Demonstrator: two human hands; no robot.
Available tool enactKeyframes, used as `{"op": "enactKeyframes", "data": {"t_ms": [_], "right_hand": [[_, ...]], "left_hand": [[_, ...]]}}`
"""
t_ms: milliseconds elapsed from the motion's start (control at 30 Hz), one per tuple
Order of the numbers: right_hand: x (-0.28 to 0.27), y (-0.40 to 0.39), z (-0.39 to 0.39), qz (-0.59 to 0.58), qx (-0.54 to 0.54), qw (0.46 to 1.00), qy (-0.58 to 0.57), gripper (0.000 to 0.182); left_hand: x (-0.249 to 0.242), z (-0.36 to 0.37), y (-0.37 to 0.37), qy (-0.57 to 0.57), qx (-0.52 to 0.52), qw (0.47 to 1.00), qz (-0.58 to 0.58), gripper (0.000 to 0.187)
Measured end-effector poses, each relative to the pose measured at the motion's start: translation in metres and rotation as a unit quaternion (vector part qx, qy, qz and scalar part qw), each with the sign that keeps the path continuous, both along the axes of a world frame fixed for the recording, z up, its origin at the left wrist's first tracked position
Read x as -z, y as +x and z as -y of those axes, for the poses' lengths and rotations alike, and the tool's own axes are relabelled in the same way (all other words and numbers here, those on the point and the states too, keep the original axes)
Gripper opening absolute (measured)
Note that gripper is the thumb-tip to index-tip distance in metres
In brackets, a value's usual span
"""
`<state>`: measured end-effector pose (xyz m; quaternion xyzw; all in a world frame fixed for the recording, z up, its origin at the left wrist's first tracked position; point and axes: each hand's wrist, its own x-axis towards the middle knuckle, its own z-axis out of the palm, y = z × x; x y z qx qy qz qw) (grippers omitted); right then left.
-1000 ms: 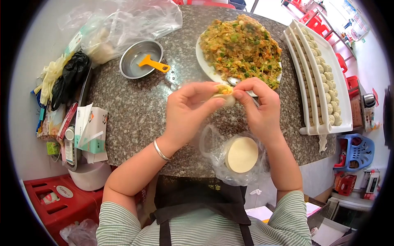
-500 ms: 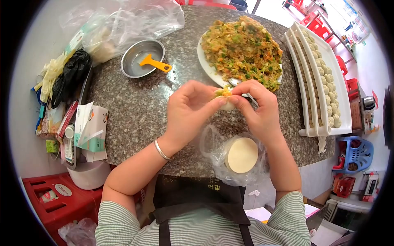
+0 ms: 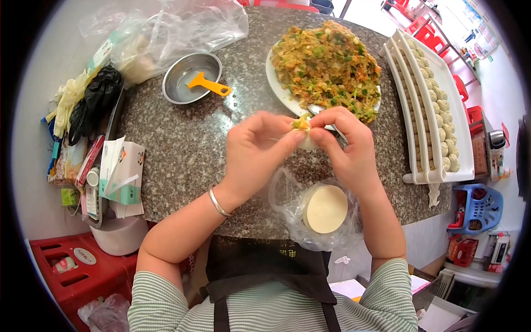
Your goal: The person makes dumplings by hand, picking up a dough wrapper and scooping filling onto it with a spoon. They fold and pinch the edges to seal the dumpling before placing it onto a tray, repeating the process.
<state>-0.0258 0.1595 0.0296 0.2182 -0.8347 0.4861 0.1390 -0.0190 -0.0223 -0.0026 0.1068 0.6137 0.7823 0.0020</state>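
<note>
Between both hands, a dumpling (image 3: 305, 143) is held above the table, its pale wrapper gathered around vegetable filling that still shows at the top. My left hand (image 3: 255, 152) pinches its left edge with thumb and fingers; a silver bangle circles that wrist. On the opposite edge, my right hand (image 3: 345, 145) pinches the wrapper. Just beyond the hands lies a white plate (image 3: 280, 91) heaped with chopped filling (image 3: 329, 66), a metal spoon (image 3: 316, 109) partly hidden at its near side. Nearer my body, a stack of round wrappers (image 3: 326, 209) sits on a clear plastic bag (image 3: 293, 213).
Stacked white trays (image 3: 464, 144) of finished dumplings (image 3: 440, 105) stand at the right. A metal bowl (image 3: 172, 88) with a yellow-handled scraper (image 3: 209, 84) is at the left, near plastic bags (image 3: 193, 25). A tissue box (image 3: 133, 166) stands at the table's left edge.
The fingers have shifted slightly around the dumpling, and its wrapper is drawn in closer about the filling. Everything else stays where it was.
</note>
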Motion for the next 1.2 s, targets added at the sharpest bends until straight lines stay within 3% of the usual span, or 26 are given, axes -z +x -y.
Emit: {"op": "enactKeyframes", "data": {"t_ms": [167,267,367,433,733,800,833,900,933,1000,1133,1200], "right_hand": [[0.001,-0.001,0.0,-0.022,0.009,1.0,0.02,0.005],[-0.002,0.0,-0.003,0.033,0.025,0.999,-0.033,0.005],[-0.004,-0.002,-0.007,0.139,-0.024,0.986,-0.084,0.005],[-0.004,-0.002,-0.005,0.061,-0.034,0.997,-0.024,0.006],[-0.002,-0.001,-0.002,-0.002,-0.018,1.0,0.017,0.005],[-0.001,0.0,-0.002,0.002,-0.01,1.0,0.016,0.004],[0.0,0.0,-0.001,0.004,-0.003,1.0,0.014,0.003],[0.003,0.0,0.0,0.014,0.004,1.0,-0.02,0.003],[0.003,0.001,0.001,0.023,0.01,0.998,-0.055,0.003],[0.003,0.002,0.001,0.04,0.011,0.997,-0.066,0.003],[-0.006,-0.001,-0.004,0.065,-0.01,0.997,-0.028,0.003],[-0.006,-0.002,-0.005,0.057,-0.028,0.998,-0.009,0.005]], "left_hand": [[-0.006,-0.003,0.002,-0.022,0.002,0.999,-0.026,0.025],[-0.005,-0.003,0.001,-0.006,0.03,0.999,-0.031,0.022],[-0.004,-0.002,0.0,0.008,0.033,0.999,-0.038,0.018],[-0.003,-0.003,0.001,0.012,0.035,0.998,-0.045,0.016],[-0.007,-0.003,0.003,0.03,0.004,0.999,-0.01,0.025],[-0.016,-0.003,0.007,-0.14,-0.029,0.985,-0.097,0.026],[-0.014,-0.002,0.006,-0.139,-0.029,0.985,-0.097,0.026],[-0.007,0.0,0.002,-0.197,-0.042,0.956,-0.212,0.025],[-0.004,-0.001,0.0,-0.197,-0.043,0.956,-0.211,0.025],[-0.001,-0.003,-0.001,-0.068,-0.018,0.994,-0.088,0.019],[0.002,-0.003,-0.002,-0.05,-0.006,0.994,-0.095,0.014],[0.001,-0.002,-0.001,-0.093,-0.01,0.985,-0.142,0.014]]}}
